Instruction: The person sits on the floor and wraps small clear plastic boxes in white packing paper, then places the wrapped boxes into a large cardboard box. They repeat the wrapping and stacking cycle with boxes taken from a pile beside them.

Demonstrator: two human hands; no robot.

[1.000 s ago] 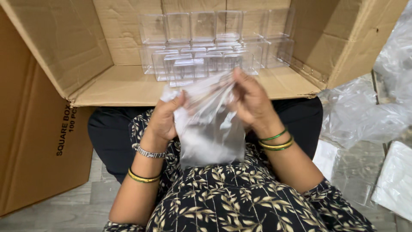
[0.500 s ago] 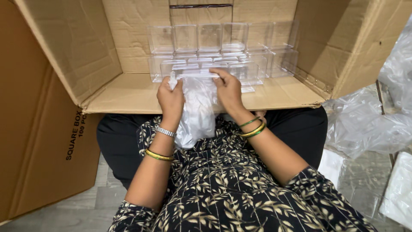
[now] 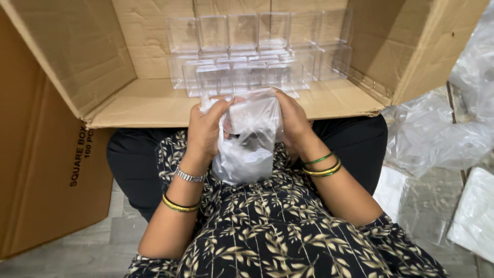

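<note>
A big open cardboard box (image 3: 128, 98) lies on its side before the seated person, with rows of clear plastic boxes (image 3: 257, 56) stacked inside. Loose plastic wrapping (image 3: 437, 139) lies on the floor to the right. Over the lap, a clear plastic bag (image 3: 249, 139) hangs between both hands: the left hand (image 3: 206, 131) and right hand (image 3: 293, 121) each clasp its upper edge, fingers closed around it.

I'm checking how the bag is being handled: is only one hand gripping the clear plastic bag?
No: both the left hand and the right hand grip the clear plastic bag at its top.
</note>
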